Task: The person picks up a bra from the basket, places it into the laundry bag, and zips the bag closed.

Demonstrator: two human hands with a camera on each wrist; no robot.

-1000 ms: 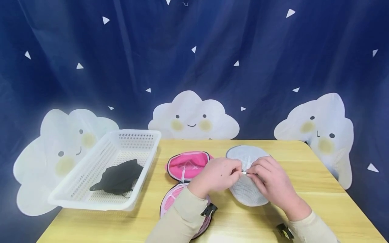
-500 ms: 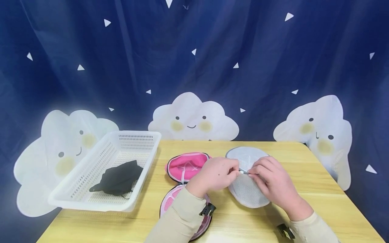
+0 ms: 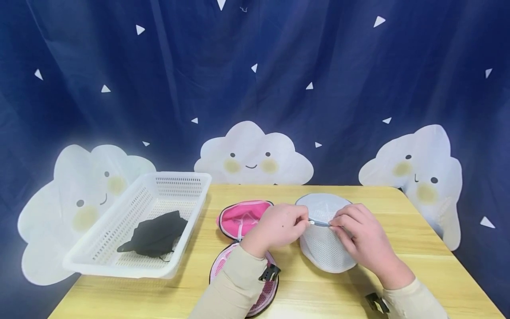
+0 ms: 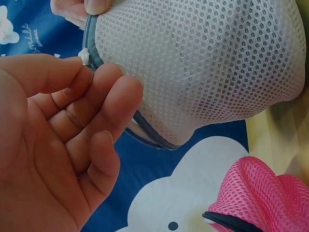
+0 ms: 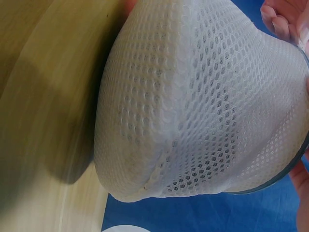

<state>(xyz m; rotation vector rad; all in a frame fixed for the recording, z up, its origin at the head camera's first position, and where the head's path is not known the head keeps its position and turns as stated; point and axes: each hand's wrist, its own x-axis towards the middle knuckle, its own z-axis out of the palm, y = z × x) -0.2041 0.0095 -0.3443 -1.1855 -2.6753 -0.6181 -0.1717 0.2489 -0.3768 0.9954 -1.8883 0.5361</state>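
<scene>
A white mesh laundry bag (image 3: 327, 252), rounded and edged with a blue-grey zipper (image 4: 91, 36), sits at the right of the table. My left hand (image 3: 279, 227) pinches the small white zipper pull (image 4: 84, 56) between thumb and index finger. The left wrist view shows its other fingers loosely bent beside the zipper. My right hand (image 3: 360, 235) pinches the zipper's edge a short way to the right. Between the two hands a stretch of zipper tape shows. In the right wrist view the mesh side (image 5: 193, 106) of the bag fills most of the picture.
A pink mesh bag (image 3: 245, 220) lies unzipped and spread apart, partly under my left forearm. Left of it stands a white plastic basket (image 3: 119, 271) holding a black cloth (image 3: 157, 235). A dark blue curtain (image 3: 255, 53) with clouds hangs behind the table (image 3: 414, 248).
My left hand has drawn the zipper pull leftward, away from my right hand. More zipper tape shows between them. The right hand keeps its pinch, moving slightly right.
</scene>
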